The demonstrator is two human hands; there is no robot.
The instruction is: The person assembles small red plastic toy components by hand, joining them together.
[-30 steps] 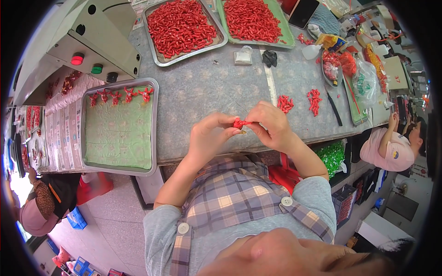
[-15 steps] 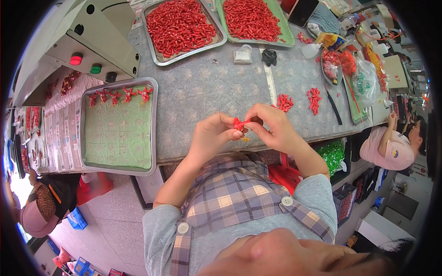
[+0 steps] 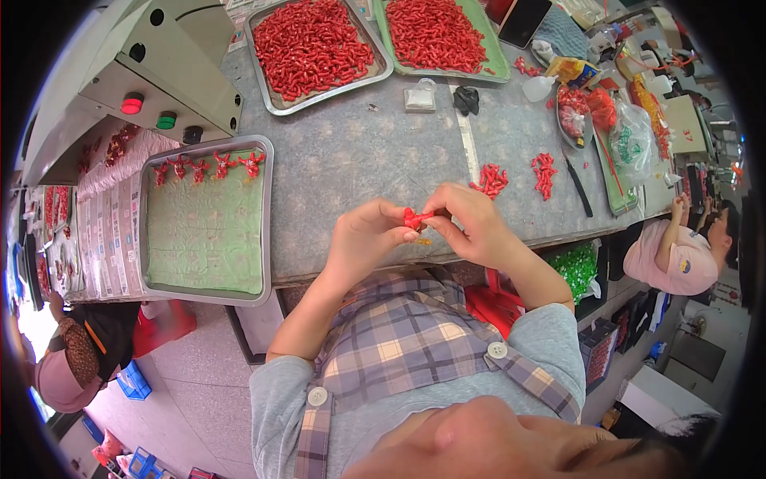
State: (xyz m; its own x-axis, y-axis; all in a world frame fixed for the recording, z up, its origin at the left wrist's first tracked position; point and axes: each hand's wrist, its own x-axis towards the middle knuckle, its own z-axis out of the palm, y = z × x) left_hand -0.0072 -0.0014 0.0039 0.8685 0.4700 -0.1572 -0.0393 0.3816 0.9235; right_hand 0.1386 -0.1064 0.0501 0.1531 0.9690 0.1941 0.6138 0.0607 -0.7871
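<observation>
Near the surface's (image 3: pixel 319 172) front edge, bare room ahead, the left hand (image 3: pixel 361 239) and right hand (image 3: pixel 474 222) pinch a small red piece (image 3: pixel 412 218) in their fingers (image 3: pixel 384 210). Two red piles (image 3: pixel 544 176) and a knife (image 3: pixel 579 187) lie to the right; two far trays (image 3: pixel 339 90) carry heaped red bits (image 3: pixel 311 48), the left tray (image 3: pixel 269 215) five figures (image 3: pixel 200 168).

Work area: general layout
Grey-covered workbench (image 3: pixel 343 160) spans the upper centre; speckled grey floor (image 3: pixel 199 351) with straight joint lines lies below left, tinted lilac farther down; bright white light (image 3: pixel 32 323) shows at the far left edge
</observation>
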